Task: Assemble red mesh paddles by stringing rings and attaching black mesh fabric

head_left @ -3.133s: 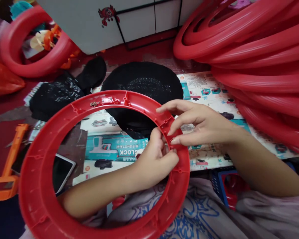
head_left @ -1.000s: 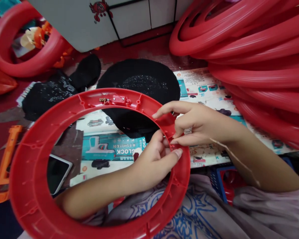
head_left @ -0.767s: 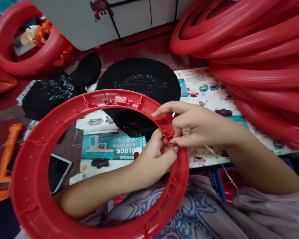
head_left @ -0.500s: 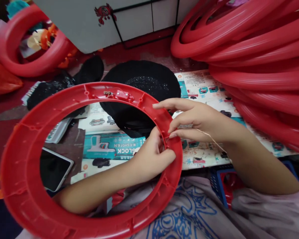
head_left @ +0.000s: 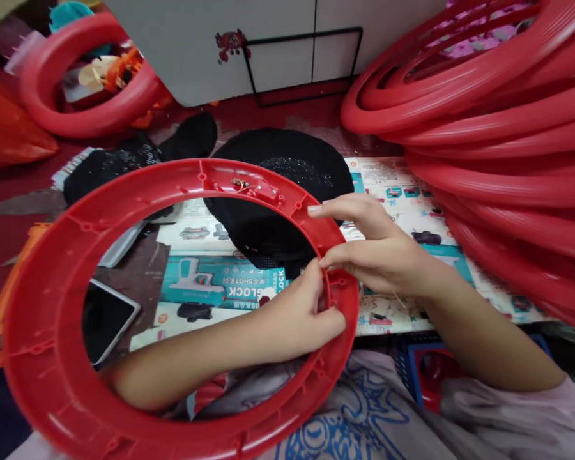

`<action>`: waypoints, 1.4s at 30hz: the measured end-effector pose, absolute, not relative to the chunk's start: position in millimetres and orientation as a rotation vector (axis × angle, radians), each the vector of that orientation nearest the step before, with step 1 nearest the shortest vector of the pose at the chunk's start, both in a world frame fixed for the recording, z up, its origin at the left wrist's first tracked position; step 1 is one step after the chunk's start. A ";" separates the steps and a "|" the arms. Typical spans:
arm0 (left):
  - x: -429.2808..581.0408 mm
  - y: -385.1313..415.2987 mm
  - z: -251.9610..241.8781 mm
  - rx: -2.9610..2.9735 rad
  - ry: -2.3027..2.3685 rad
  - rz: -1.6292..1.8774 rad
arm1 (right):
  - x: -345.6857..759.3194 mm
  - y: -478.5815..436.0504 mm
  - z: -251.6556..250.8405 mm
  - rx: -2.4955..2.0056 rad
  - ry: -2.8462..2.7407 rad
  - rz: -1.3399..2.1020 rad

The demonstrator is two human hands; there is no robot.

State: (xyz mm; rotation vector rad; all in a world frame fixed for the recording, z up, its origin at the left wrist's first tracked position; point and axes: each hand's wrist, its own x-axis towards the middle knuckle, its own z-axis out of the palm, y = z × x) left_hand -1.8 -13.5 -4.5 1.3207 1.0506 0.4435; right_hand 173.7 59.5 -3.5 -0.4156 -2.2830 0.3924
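Note:
A large red plastic half ring (head_left: 38, 287) is tilted in front of me, its ribbed hollow side up. My left hand (head_left: 311, 319) reaches through its opening and is closed around the right side of the rim. Against that same rim, my right hand (head_left: 368, 246) pinches with its lower fingertips while the index finger stretches over the plastic. A thin pale strand (head_left: 402, 300) shows under the right hand; its end at the fingertips is hidden. A small red part with wires (head_left: 263, 189) sits in the channel at the far side.
Red rings (head_left: 483, 134) are stacked at right. A round black cloth piece (head_left: 287, 150) lies on printed cardboard (head_left: 196, 313). A tablet-like device (head_left: 108, 319) rests at left, a blue basket (head_left: 412, 370) by my lap. Another ring (head_left: 38, 96) is at far left.
My view has shifted slightly. The right hand's lower fingers have come together at the inner rim, nearer the left fingers. The strand, formerly stretched along the right hand to the wrist, now shows only beneath it.

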 end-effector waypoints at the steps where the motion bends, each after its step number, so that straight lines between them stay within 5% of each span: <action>1: -2.0 -13.7 -4.8 1.328 1.051 0.433 | 173.7 59.7 -3.9 -0.416 -2.278 0.384; 18: 5.3 -8.1 -5.4 0.833 0.814 0.912 | 176.5 61.4 -2.3 -0.545 -2.218 0.734; 30: -2.2 -16.5 -10.2 1.231 0.955 0.631 | 178.0 61.6 5.2 -0.420 -2.183 0.525; 42: 1.2 -18.0 0.5 1.044 0.779 0.507 | 180.2 61.5 7.6 -0.487 -2.241 0.847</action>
